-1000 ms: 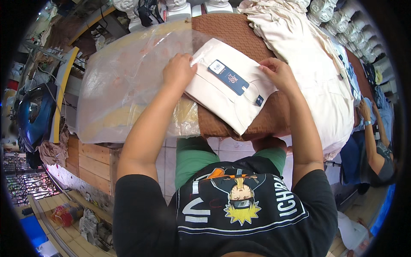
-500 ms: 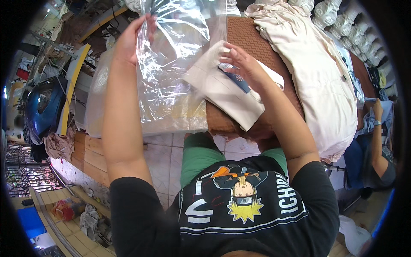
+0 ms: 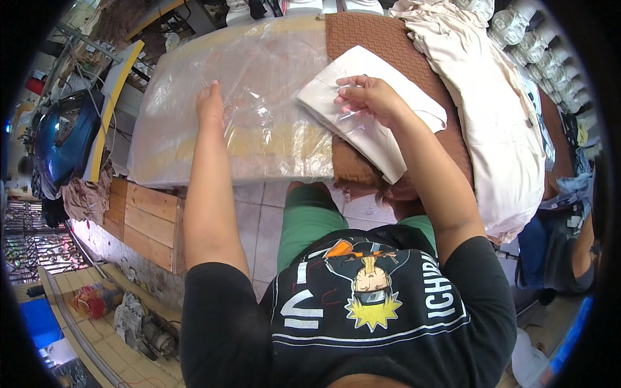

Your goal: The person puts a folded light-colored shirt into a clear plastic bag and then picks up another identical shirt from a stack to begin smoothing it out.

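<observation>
A clear plastic bag [image 3: 266, 115] stretches low between my two hands, hard to tell apart from the plastic-wrapped stack beneath it. My left hand [image 3: 210, 105] is closed at the bag's left edge, seen mostly side-on. My right hand [image 3: 370, 98] has its fingers curled in a pinch, with glinting clear plastic at the fingertips. Below the right hand lies a folded cream garment [image 3: 362, 139], set aslant on brown textured cloth [image 3: 414, 71]. The garment's left corner reaches over the wrapped stack [image 3: 174, 129].
Cream fabric [image 3: 495, 136] is heaped along the right side. White balusters [image 3: 517, 32] line the far right, near another person's arm [image 3: 583, 249]. At left stand a blue glossy casing [image 3: 68, 142] and a yellow-edged board [image 3: 116, 110]. A wooden box [image 3: 152, 223] sits below.
The clear bag has come down from upright to low over the stack. My left hand has moved nearer and lower; the right has shifted slightly right. The garment's dark blue tag no longer shows.
</observation>
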`<state>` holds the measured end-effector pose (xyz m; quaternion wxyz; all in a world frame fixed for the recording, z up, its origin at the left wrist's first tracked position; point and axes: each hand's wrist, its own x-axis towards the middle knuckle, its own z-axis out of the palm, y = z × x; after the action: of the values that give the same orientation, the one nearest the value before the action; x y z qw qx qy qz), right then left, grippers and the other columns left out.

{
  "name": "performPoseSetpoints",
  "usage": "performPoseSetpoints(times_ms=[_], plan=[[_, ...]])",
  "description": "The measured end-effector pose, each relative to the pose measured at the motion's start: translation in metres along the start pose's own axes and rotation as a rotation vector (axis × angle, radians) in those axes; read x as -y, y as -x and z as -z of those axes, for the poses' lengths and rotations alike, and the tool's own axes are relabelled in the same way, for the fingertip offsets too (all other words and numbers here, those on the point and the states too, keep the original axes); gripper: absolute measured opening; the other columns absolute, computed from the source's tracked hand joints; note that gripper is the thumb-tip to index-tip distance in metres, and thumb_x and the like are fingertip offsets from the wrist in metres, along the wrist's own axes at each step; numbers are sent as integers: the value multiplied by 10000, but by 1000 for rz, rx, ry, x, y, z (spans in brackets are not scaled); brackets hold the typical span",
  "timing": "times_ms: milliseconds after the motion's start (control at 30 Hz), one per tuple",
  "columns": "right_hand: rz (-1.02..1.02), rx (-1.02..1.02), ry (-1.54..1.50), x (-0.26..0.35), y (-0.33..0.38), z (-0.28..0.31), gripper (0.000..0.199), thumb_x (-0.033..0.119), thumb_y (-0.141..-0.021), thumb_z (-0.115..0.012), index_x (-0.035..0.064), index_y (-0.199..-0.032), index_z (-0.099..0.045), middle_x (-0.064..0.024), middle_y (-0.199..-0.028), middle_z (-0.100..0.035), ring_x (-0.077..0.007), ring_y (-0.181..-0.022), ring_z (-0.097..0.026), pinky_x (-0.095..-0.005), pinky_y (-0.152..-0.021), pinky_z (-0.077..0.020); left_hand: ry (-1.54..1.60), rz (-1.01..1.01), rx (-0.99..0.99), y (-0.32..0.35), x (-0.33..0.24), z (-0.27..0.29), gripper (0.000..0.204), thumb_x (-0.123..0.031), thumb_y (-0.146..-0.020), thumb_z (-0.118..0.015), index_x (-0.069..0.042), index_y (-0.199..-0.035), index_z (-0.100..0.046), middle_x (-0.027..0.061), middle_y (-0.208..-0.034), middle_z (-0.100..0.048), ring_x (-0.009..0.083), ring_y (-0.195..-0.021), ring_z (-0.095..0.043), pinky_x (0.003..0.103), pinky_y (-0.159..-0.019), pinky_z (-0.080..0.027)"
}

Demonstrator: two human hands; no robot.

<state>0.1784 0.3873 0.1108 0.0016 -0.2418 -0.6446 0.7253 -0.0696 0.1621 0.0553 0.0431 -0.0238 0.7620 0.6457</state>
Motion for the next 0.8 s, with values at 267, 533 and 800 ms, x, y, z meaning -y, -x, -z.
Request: performPoseSetpoints(times_ms=[267,533,800], plan=[[-66,-41,-7,2,-26,-2,345,155,-864,-582,59,-1188,-512,-56,-930,-663,-58,-712,-618,-138,-508,-385,-736,-1165,336,209,-5,-16,699,-190,-706,-687,-166,-1322,-356,113,-1360,-315,323,-1261,-294,508,-1017,-229],[-171,-96,-358,16,-40,-11,281,73,-888,-510,-79,-1122,-480,-170,-1037,-619,-123,-802,-646,-167,-496,-526,-993,-1349,-13,151,11,-48,683,-67,-724,-601,-278,-1309,-317,69,-1354,-293,277,-1246,-300,493,-979,-227],[-86,-14,-639,32,-56,0,404,113,-898,-492,-129,-1185,-342,-219,-1033,-561,-292,-947,-625,-235,-600,-579,-783,-1395,44,105,-26,-49,480,-86,-744,-593,-250,-1183,-489,27,-1215,-475,188,-1074,-474,396,-916,-323]])
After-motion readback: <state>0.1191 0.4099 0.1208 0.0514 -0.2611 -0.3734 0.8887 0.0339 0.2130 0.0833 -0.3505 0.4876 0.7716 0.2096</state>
